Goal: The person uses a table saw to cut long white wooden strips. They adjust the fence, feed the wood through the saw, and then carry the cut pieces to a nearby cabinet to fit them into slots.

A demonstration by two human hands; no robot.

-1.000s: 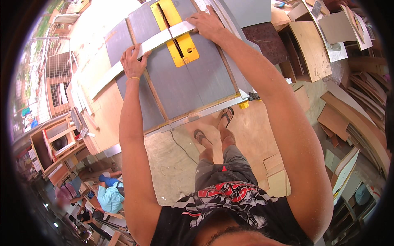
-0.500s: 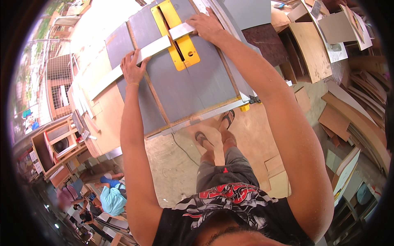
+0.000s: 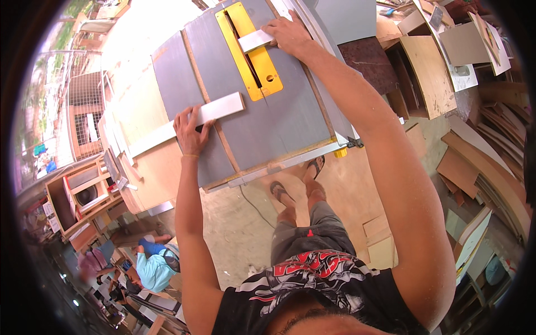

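Note:
A table saw's grey top [image 3: 279, 120] lies before me, with a yellow insert plate [image 3: 272, 84] around a long dark slot. My left hand [image 3: 191, 131] grips a long white wooden strip [image 3: 223, 106], thumb at its near edge and fingers over it. The strip's square end lies left of the yellow plate, apart from the slot. At the far right of the top, my right hand [image 3: 287, 36] pinches a short white wooden piece [image 3: 254, 41], which lies across the plate beside the slot. Whether the blade turns I cannot tell.
A metal fence rail [image 3: 321, 33] runs along the saw's right side. Plywood [image 3: 151, 181] adjoins the left, under the strip's far end. Wooden cabinets [image 3: 427, 78] and stacked boards [image 3: 486, 162] stand at right. A cable [image 3: 254, 204] crosses the floor. People, one in light blue [image 3: 153, 271], sit lower left.
My left hand has drawn the long strip toward me and off the slot, opening a gap to the short piece. The right hand stays by the fence with the short piece.

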